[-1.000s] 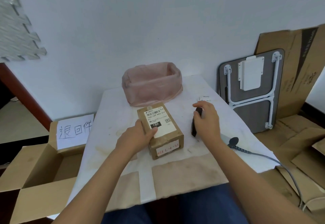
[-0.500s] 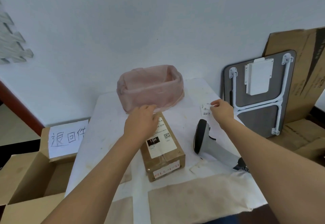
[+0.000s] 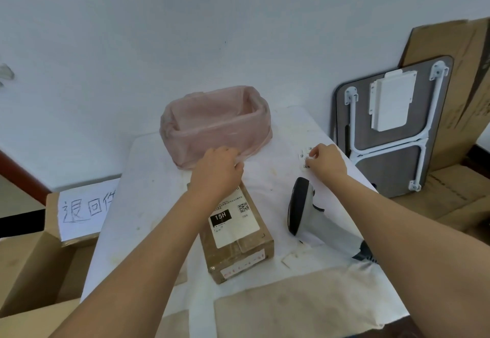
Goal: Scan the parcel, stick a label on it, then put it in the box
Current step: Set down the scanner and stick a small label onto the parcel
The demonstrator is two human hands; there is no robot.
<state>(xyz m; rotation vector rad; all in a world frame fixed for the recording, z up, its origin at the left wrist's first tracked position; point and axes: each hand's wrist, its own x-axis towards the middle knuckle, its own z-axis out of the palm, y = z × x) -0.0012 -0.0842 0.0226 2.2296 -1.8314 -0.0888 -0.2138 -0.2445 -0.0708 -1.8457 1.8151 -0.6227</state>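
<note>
A brown cardboard parcel [image 3: 238, 242] with a white shipping label lies in the middle of the white table [image 3: 148, 205]. My left hand [image 3: 218, 170] rests curled on the parcel's far end, just in front of the pink-lined bin. To the right of the parcel lies the grey and black barcode scanner [image 3: 305, 210] on its side. My right hand [image 3: 327, 161] is at the table's far right, fingertips pinched on a small sheet of white labels [image 3: 303, 155]. An open cardboard box [image 3: 34, 263] with a handwritten paper sign stands at the left of the table.
A bin lined with a pink bag [image 3: 214, 125] stands at the table's far edge by the wall. A folded table [image 3: 389, 128] and flattened cartons [image 3: 464, 93] lean against the wall on the right. A paper scrap [image 3: 289, 258] lies near the scanner.
My right hand let go of the scanner, left it on the table and reached to the label sheet at the far right. My left hand slid to the parcel's far end.
</note>
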